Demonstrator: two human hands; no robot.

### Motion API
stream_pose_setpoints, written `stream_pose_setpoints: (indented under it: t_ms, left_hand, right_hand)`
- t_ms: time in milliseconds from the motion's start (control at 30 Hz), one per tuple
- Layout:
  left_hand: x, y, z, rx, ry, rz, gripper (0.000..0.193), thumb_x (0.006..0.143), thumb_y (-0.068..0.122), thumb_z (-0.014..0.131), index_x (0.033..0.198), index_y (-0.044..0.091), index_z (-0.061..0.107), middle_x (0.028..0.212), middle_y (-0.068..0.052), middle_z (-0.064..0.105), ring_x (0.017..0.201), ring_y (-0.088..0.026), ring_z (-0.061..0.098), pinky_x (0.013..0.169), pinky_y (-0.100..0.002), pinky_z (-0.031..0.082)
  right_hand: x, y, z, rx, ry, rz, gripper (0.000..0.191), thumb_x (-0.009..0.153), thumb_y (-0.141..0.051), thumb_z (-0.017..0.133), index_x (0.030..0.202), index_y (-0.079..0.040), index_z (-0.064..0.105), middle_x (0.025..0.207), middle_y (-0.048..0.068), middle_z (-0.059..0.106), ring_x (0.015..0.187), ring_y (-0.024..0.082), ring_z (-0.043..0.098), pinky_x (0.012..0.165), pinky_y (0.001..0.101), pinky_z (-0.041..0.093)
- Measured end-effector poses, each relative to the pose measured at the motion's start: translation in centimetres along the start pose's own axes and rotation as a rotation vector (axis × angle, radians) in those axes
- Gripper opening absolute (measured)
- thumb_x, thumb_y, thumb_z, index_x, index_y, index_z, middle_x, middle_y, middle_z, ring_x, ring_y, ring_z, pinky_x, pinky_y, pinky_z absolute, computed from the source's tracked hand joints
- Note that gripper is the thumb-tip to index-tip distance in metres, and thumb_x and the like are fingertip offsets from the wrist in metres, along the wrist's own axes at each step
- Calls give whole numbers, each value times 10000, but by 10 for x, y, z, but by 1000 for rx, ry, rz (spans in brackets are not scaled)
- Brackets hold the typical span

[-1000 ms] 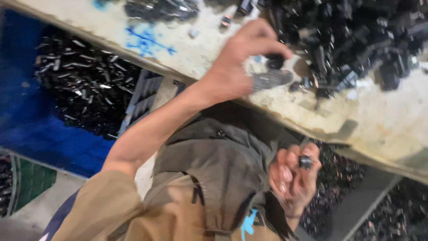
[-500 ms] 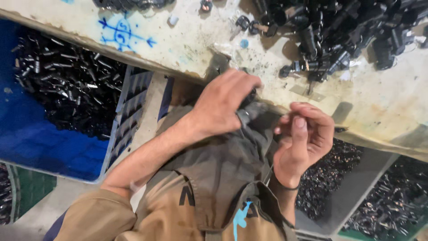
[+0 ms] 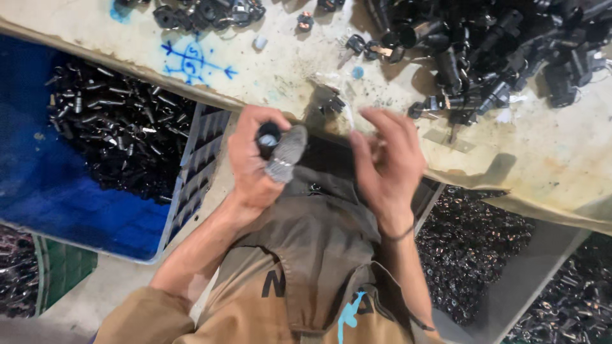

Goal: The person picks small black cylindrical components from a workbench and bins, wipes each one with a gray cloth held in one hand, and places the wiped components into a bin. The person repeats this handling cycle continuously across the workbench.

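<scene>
We see the left hand (image 3: 252, 162) closed around a small black cylinder (image 3: 268, 137) with a pale, round end face, pinched between thumb and forefinger. The forefinger is sheathed in a grey knitted cot (image 3: 285, 154), ribbed and slightly frayed at its cuff. The hand sits just below the bench (image 3: 268, 73) edge, wrist bent upward, the bare forearm running down and left to a tan sleeve.

The right hand (image 3: 386, 169) is held loosely open beside it, fingers spread and a little blurred, palm turned toward the left hand. We cannot make out anything between its fingers. A thin dark band circles its wrist. The two hands are near each other but apart.

Both hover over an olive-grey apron (image 3: 319, 236) of soft, creased cloth, with dark letters and a light blue mark lower down.

The bench is pale, stained and scuffed, with a blue scribble (image 3: 191, 60) drawn on it. A heap of black parts (image 3: 497, 51), glossy and mostly cylindrical, lies on its upper right; a few strays lie near the edge.

To the left stands a blue crate (image 3: 57, 197) holding dark metal pins. To the lower right a grey bin (image 3: 484, 255) is filled with small dark pieces.
</scene>
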State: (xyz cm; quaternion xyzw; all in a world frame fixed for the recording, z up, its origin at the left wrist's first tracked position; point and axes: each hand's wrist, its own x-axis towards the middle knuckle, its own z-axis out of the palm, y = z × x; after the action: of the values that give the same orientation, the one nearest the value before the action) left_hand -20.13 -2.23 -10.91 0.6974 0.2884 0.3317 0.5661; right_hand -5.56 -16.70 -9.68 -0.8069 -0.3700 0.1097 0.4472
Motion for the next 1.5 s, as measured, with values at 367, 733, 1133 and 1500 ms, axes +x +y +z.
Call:
stream_pose_setpoints:
  t_ms: [367, 733, 1133, 1500]
  left_hand:
    - [-9, 18, 3, 45, -248, -73, 247, 985, 170, 763, 1159, 101, 602, 860, -34, 647, 740, -112, 632, 691, -283, 529]
    - [2, 46, 27, 28, -690, 134, 954, 794, 247, 776, 1594, 148, 265, 807, -84, 685, 750, -346, 702, 659, -434, 523]
    - [15, 44, 24, 419, -1064, 172, 1250, 522, 160, 764, 1621, 111, 171, 697, -128, 687, 597, -356, 669, 484, -449, 498]
    - [17, 83, -83, 1858, -408, -104, 878, 575, 381, 749, 1355, 13, 584, 1300, -252, 634, 1329, -402, 511, 1040, -587, 379]
  right_hand:
    - [27, -20, 3, 451, -30, 139, 135, 988, -96, 721, 1114, -59, 692, 1000, 99, 732, 737, 121, 603, 601, 227, 456]
    - [-29, -37, -39, 165, 36, -278, 156, 969, 49, 751, 1102, 19, 675, 1107, 198, 734, 854, 228, 734, 717, 289, 557]
    - [-24, -32, -45, 44, -239, -304, 268, 780, -7, 846, 1020, -69, 744, 977, 84, 678, 873, 216, 711, 754, 313, 575]
    - [-123, 126, -89, 417, 1032, 454, 351, 1088, -38, 612, 1435, -27, 558, 1278, 120, 644, 1002, 184, 628, 694, 272, 509]
